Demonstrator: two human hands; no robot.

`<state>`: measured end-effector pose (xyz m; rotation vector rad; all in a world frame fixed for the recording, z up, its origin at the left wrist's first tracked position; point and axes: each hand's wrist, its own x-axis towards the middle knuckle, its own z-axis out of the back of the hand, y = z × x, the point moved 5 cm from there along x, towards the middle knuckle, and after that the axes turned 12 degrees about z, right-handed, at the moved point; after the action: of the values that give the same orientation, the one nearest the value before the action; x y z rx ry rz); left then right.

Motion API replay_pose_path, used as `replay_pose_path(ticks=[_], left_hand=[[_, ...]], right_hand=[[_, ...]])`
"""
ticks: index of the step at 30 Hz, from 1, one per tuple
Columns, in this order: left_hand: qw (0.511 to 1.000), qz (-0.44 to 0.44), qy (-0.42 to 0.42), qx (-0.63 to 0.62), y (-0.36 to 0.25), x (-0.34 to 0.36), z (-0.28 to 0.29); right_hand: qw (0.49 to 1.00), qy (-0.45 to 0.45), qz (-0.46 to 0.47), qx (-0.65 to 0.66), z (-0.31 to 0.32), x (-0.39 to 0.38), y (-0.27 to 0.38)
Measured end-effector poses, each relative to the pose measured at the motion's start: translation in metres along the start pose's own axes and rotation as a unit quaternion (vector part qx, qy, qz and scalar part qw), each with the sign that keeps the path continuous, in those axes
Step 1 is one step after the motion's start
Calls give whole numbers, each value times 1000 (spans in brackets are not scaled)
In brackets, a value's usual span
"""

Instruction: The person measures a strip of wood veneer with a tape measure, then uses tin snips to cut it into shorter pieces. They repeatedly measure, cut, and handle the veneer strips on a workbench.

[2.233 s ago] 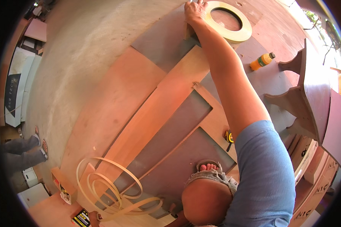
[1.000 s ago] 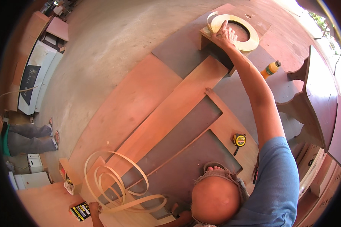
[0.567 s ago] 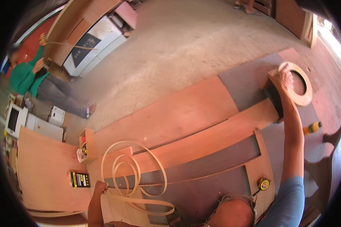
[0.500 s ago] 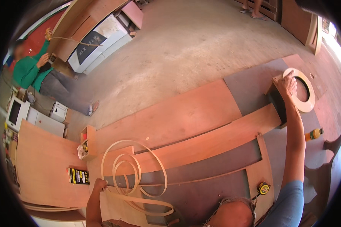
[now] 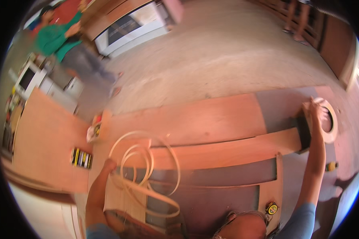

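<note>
My left hand (image 5: 110, 164) is closed at the near left, on the end of a thin pale edge-banding strip (image 5: 178, 169) that curls in several loose loops over the boards. Far to the right, my right arm is stretched out. My right hand (image 5: 318, 109) has its fingers around the left rim of a wide cream roll of edge banding (image 5: 332, 133) with a dark-edged round opening. The roll is beside the dark box-like end (image 5: 304, 133) of a long curved wooden panel (image 5: 223, 151). Motion blur softens the fingers of both hands.
A tape measure (image 5: 271, 208) lies on a wooden frame piece near me. A yellow bottle (image 5: 331, 166) is right of my forearm. At left are a box of small items (image 5: 101, 127) and a black-and-yellow packet (image 5: 81, 158) on a board. A person in green (image 5: 58, 38) sits at the far left.
My view has turned, so the room shifts and tilts in the picture. Both hands stay at the strip and the roll. The strip's loops keep nearly the same shape.
</note>
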<state>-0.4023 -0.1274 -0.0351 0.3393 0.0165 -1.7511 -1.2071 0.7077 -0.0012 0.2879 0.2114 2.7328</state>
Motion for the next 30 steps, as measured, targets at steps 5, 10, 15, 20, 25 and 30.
replay_pose_path(ticks=[5,10,15,20,25,30], left_hand=[[971,-99,-17,-217,-1,32,13],[986,-162,-34,0,14,85,8],[999,-37,19,11,69,103,-17],[977,63,2,-205,86,72,-3],[937,93,83,-328,77,38,35],[849,149,74,-501,79,19,80]], right_hand=[[789,-277,523,166,20,-150,28],[800,-84,591,60,-21,-326,-68],[857,-73,490,140,-4,-319,-109],[890,-76,412,181,41,-246,-101],[841,-77,515,146,47,-290,-135],[902,115,366,199,29,-370,-219]])
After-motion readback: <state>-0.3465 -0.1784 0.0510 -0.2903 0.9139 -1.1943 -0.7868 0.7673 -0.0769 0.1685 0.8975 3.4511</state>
